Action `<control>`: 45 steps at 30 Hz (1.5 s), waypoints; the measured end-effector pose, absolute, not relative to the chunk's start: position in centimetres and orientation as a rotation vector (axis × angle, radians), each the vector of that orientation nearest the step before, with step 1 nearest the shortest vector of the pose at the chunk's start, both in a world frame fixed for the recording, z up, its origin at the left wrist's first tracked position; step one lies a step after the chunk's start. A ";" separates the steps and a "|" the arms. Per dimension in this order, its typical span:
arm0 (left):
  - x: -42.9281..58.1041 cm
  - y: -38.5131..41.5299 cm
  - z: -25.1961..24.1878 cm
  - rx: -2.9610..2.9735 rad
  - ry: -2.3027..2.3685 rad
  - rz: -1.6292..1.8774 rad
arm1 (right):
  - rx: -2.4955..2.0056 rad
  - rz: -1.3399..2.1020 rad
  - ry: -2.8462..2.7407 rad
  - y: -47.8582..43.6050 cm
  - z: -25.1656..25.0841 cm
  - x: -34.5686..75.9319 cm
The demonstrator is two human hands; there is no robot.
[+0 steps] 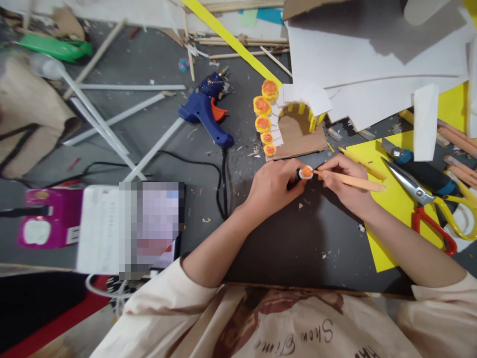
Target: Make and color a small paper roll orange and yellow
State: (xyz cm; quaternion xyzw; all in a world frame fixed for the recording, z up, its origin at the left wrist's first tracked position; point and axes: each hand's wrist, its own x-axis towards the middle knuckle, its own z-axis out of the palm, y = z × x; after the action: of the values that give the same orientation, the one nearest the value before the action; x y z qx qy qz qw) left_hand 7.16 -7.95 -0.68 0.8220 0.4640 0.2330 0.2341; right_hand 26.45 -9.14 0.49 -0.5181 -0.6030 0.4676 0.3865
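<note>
My left hand is closed round a small dark piece whose round end has a white rim and an orange middle. In my right hand, the fingers pinch a slim pale orange stick, its tip at the orange middle. What the dark piece is, I cannot tell, since my fingers cover most of it. Just beyond my hands lies a cardboard model with white paper pieces set in an arch and small yellow posts. Along its left side runs a row of yellow discs with orange centres.
A blue glue gun lies left of the model, its cord running towards me. Scissors and a utility knife lie on yellow paper at right. A phone lies at left, near white sticks.
</note>
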 end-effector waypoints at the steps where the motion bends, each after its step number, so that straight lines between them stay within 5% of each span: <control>1: 7.2 -7.9 -0.7 2.258 1.272 0.644 | -1.312 1.193 -1.524 -9.1 0.5 26.4; 8: 7.1 -8.0 -0.7 2.253 1.280 0.673 | -1.297 1.038 -1.415 -9.2 0.6 26.6; 16: 7.1 -8.0 -0.9 2.222 1.276 0.741 | -1.342 0.508 -2.712 -7.8 5.3 30.5; 20: 7.1 -8.0 -1.0 2.246 1.269 0.780 | -1.683 0.134 -2.667 -7.6 6.2 32.4; 28: 7.1 -8.0 -1.5 2.227 1.276 0.806 | -1.850 0.062 -2.567 -7.9 4.1 31.6; 34: 7.1 -8.0 -1.2 2.229 1.298 0.752 | -1.654 0.334 -2.266 -8.5 5.6 30.2; 40: 7.2 -8.1 -1.3 2.258 1.300 0.810 | -1.338 1.377 -1.606 -10.9 4.1 25.8; 45: 7.2 -8.1 -1.4 2.251 1.309 0.788 | -1.172 1.501 -1.071 -12.0 1.0 24.3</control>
State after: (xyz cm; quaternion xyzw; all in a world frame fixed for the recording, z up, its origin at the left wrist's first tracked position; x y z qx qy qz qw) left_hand 7.20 -8.13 -1.36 0.8091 0.4706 0.2834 0.2088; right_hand 24.27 -12.05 0.97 -0.4762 -0.4351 0.6098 0.4606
